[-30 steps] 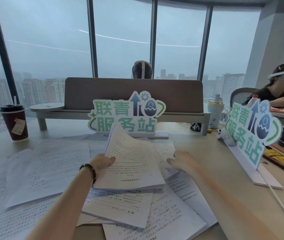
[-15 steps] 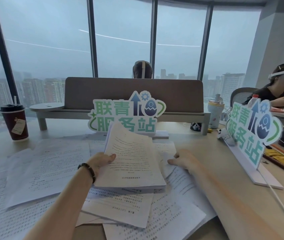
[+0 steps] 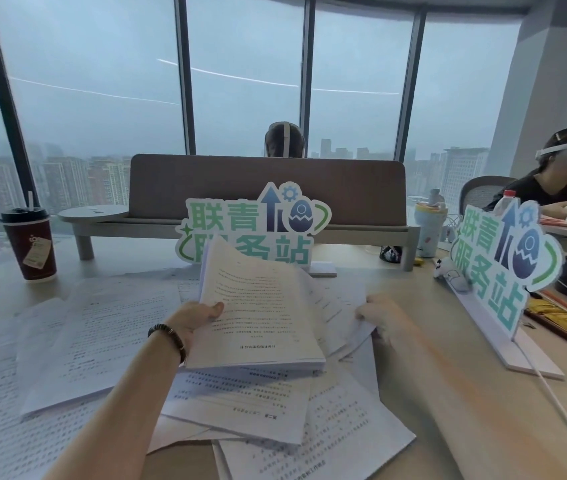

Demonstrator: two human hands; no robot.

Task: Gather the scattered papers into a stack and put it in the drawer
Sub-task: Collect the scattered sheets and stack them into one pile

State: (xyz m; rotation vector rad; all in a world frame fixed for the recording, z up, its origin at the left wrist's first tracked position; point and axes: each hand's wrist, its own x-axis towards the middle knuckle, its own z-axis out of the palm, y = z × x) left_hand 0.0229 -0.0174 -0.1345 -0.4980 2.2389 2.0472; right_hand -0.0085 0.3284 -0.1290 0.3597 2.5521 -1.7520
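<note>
A thick stack of printed papers is tilted up over the middle of the desk, its far edge raised. My left hand, with a dark bead bracelet on the wrist, grips the stack's left edge, thumb on top. My right hand pinches the edge of a few loose sheets just right of the stack. More scattered papers lie flat on the desk at left, and others lie near me under the stack. No drawer is in view.
A red coffee cup stands at the far left. Two green and white standing signs sit behind and right of the papers. A grey shelf riser, a pale bottle, cables and another person's desk lie to the right.
My left hand has lifted the stack a little higher and steeper. My right hand has slid back toward me and now holds loose sheets at the stack's right.
</note>
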